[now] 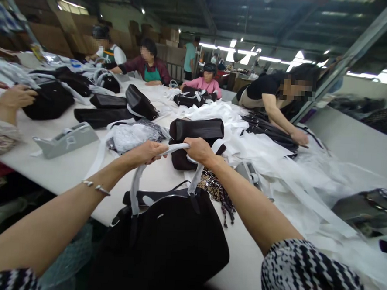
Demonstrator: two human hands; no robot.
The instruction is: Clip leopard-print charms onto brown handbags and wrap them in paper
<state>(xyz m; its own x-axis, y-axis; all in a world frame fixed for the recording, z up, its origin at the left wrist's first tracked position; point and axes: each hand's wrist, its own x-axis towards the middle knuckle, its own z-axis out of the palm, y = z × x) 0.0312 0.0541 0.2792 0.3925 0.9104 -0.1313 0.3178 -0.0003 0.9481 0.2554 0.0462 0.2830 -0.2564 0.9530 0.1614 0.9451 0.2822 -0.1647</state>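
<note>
A large black handbag [171, 240] stands upright at the table's near edge, its handle [135, 187] wrapped in white material and raised in an arch. My left hand [147, 153] is closed on the left part of the wrapped handle. Closed round the same handle, a little to the right, is my right hand [198, 150]. A short white stretch shows between the two hands. Just beyond them sits a smaller dark bag [197, 130]. Beads and chains [215, 188] lie under my right forearm.
A grey tape dispenser [65, 140] stands on the white table [60, 172] at left. White strips [290, 168] heap up at right. Plastic-wrapped goods [137, 135] lie beyond my left hand. Another person's hands [17, 97] touch a black bag at far left; a person [265, 88] leans in at right.
</note>
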